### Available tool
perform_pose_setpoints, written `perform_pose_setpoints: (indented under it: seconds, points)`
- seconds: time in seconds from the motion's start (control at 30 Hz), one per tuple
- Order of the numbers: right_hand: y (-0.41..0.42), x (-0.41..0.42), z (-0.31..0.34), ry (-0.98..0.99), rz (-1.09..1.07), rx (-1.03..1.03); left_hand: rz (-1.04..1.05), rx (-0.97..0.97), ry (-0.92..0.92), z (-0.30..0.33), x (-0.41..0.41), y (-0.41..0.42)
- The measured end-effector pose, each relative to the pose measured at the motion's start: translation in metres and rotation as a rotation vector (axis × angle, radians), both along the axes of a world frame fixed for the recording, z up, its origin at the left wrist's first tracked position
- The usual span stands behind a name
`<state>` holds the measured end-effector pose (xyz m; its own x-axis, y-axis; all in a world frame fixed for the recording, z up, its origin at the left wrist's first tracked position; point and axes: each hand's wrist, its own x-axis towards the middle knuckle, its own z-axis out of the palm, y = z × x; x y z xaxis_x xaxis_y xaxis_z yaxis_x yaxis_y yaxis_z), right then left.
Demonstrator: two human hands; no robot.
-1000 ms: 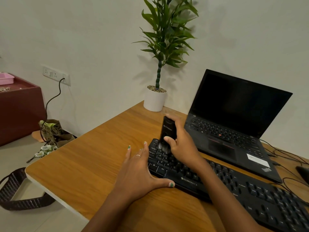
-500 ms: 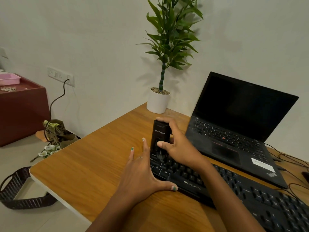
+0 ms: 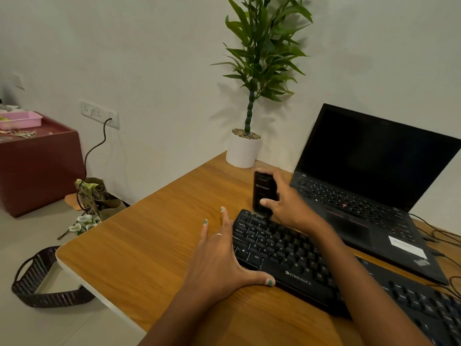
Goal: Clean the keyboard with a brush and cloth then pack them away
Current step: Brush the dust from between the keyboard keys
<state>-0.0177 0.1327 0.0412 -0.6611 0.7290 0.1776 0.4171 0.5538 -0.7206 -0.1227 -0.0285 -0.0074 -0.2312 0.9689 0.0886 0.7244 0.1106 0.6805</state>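
- The desk [image 3: 139, 248] under the left hand [image 3: 219, 258] looks like wood-grain laminate, smooth, with a soft sheen.
- The keyboard [image 3: 294, 260] beside that hand's thumb is matt black plastic.
- The brush [image 3: 264, 192] gripped in the right hand [image 3: 287, 203] has a glossy black plastic body.
- Beyond the right hand, the laptop [image 3: 369, 196] is matt black with a glossy dark screen.
- The plant pot [image 3: 243, 152] looks smooth, matt white.

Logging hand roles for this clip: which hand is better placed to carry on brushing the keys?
Probably the right hand: it already grips the black brush upright at the Zebronics keyboard's far-left corner. The left hand lies flat against the keyboard's left end, apparently steadying it.
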Motion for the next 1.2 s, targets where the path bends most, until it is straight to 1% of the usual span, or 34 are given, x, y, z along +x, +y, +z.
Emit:
perform_pose_setpoints:
  seconds: [0.03,0.1,0.17,0.27,0.4,0.57,0.63,0.73,0.8,0.83,0.93,1.1,1.2]
  points:
    - [0.003,0.010,0.001,-0.028,0.000,0.003,-0.002,0.001,-0.007,0.000,0.000,0.000]
    - [0.004,0.023,0.002,-0.017,-0.011,-0.004,0.001,-0.002,-0.013,0.000,0.000,0.001]
    - [0.002,0.021,0.001,0.053,-0.018,-0.029,0.003,0.002,-0.012,0.000,0.001,0.001]
    - [-0.006,-0.004,-0.006,0.164,-0.019,-0.071,0.007,0.024,-0.019,-0.001,0.001,0.001]
    - [-0.020,-0.023,-0.009,0.087,-0.014,0.029,0.028,0.018,-0.075,-0.010,-0.004,0.005]
    - [-0.051,0.005,-0.005,0.221,0.099,-0.109,0.008,0.031,-0.147,-0.017,-0.009,0.010]
    - [-0.065,0.012,-0.007,0.220,0.157,-0.145,0.004,0.038,-0.171,-0.019,-0.009,0.011]
    - [-0.066,0.009,-0.005,0.140,0.136,-0.044,-0.004,0.039,-0.174,-0.019,-0.009,0.011]
    - [-0.056,0.000,-0.006,0.103,0.058,0.035,-0.010,0.036,-0.176,-0.022,-0.011,0.012]
    - [-0.054,-0.003,-0.005,0.120,0.021,0.046,-0.016,0.041,-0.179,-0.022,-0.012,0.013]
    - [-0.052,-0.004,-0.007,0.203,-0.002,-0.012,-0.030,0.065,-0.217,-0.023,-0.014,0.013]
    - [-0.071,0.012,-0.004,0.177,0.122,-0.087,-0.059,0.108,-0.280,-0.030,-0.019,0.017]
    - [-0.078,0.011,-0.003,0.205,0.161,-0.137,-0.049,0.131,-0.301,-0.032,-0.020,0.017]
